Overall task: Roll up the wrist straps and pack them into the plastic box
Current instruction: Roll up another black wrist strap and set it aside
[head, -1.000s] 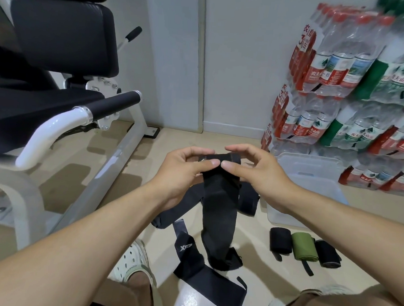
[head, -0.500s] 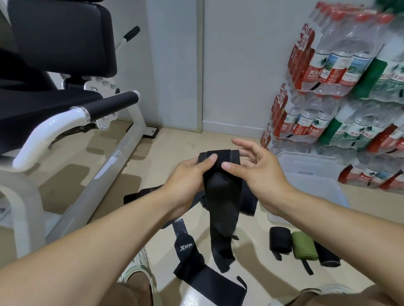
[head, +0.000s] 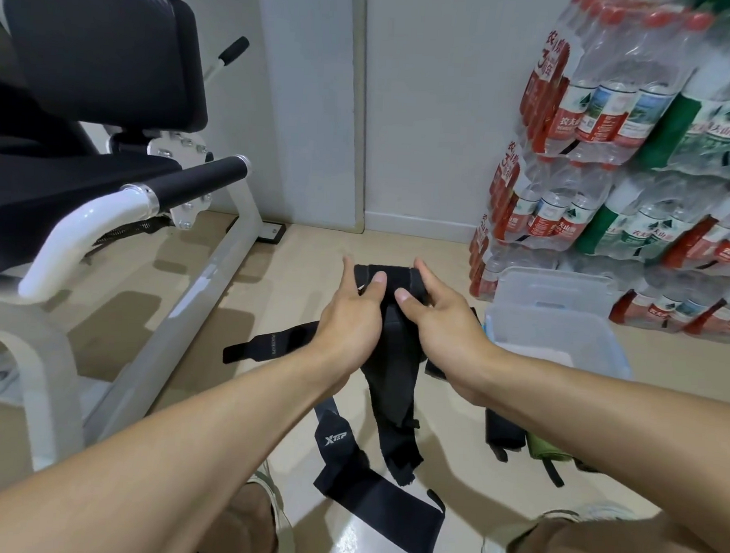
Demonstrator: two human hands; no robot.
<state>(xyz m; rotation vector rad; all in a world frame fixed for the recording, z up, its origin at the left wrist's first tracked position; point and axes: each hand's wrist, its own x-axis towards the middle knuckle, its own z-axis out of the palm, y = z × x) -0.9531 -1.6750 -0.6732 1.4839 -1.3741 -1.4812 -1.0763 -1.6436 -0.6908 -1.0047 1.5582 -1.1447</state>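
A white and black gym machine point(head: 103, 228) stands left; stacked water bottle packs point(head: 640, 164) right, above a clear plastic box point(head: 563, 329). Between them, left hand point(head: 348, 317) and right hand point(head: 441, 322) pinch a black wrist strap point(head: 389, 345) held over the floor — thumbs pressing its half-rolled top, tail hanging. Best rolled tightly, edges aligned — loose turns would likely unravel.
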